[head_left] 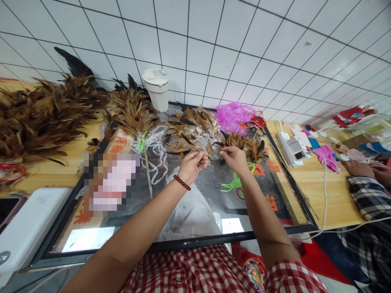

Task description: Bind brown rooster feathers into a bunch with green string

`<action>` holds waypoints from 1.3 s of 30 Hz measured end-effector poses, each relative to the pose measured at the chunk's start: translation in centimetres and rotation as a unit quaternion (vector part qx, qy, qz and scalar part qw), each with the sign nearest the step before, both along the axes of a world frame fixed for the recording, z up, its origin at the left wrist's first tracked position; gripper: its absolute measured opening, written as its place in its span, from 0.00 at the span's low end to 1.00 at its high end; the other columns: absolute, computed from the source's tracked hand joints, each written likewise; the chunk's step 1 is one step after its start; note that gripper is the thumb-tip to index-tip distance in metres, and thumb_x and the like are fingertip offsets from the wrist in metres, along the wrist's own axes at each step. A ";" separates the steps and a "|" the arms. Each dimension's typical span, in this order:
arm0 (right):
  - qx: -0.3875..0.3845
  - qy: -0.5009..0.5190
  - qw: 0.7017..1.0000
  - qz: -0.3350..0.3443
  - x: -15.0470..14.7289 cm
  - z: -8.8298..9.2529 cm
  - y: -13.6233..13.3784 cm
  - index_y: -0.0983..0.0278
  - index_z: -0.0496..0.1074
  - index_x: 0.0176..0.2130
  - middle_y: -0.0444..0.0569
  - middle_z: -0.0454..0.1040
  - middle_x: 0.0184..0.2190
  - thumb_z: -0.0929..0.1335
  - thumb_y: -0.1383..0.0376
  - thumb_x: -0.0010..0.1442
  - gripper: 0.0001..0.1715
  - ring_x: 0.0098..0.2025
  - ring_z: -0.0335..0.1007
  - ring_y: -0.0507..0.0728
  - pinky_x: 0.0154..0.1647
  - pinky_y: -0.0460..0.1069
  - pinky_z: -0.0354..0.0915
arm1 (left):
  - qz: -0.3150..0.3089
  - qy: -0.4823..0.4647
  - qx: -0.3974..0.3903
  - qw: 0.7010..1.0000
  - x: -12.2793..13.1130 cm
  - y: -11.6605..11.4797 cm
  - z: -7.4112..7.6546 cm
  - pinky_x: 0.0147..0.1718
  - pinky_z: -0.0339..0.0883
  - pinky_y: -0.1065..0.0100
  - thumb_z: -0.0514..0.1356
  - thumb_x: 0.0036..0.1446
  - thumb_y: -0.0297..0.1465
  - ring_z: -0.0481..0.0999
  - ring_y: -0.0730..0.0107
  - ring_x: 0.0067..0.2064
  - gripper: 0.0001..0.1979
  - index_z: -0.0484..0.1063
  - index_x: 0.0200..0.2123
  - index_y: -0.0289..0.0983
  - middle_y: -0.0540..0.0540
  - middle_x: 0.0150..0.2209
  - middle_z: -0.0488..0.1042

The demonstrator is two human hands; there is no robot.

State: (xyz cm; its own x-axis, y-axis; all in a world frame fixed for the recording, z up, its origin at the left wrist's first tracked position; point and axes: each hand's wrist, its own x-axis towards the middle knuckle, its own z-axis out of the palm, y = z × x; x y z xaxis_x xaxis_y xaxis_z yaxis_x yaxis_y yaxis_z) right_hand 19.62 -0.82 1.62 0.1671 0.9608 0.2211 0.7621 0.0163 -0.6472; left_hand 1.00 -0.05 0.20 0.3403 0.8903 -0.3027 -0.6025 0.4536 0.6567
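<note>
Over the middle of the glass-topped board, my left hand [193,166] has its fingers curled around a small brown feather [209,149], which points up. A dark red bead bracelet [182,182] circles that wrist. Just to the right, my right hand [234,158] is closed in a pinch; what sits between its fingertips is too small to tell. A loose pile of brown feathers [195,124] lies behind my left hand. Beyond my right hand is a smaller feather bunch [255,149], with bright green strings [233,183] below it.
A feather duster [132,112] with a stick handle lies left of white plastic strips [159,150]. Behind stand a white cup [157,90] and a pink plastic bag [233,116]. More feathers [36,118] fill the left side. At right are a power strip [291,148] and another person's hands [362,169].
</note>
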 end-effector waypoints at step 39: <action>0.018 -0.116 0.975 -0.190 3.6 1.1 -0.4 0.63 0.76 0.41 0.50 0.78 0.30 0.66 0.53 0.55 0.20 0.33 0.72 0.58 0.34 0.49 0.61 | 0.023 -0.009 0.004 1.000 0.4 -0.1 -0.4 0.25 0.68 0.75 0.66 0.48 0.29 0.74 0.77 0.24 0.09 0.71 0.30 0.31 0.49 0.24 0.74</action>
State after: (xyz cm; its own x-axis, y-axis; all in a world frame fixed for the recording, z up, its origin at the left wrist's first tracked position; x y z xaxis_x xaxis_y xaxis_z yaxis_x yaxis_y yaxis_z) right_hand 23.20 -1.20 2.76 0.4508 0.8301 0.3282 0.8431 -0.2752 -0.4619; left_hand 1.41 -0.11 -0.21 0.3039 0.9074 -0.2903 -0.6350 0.4201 0.6483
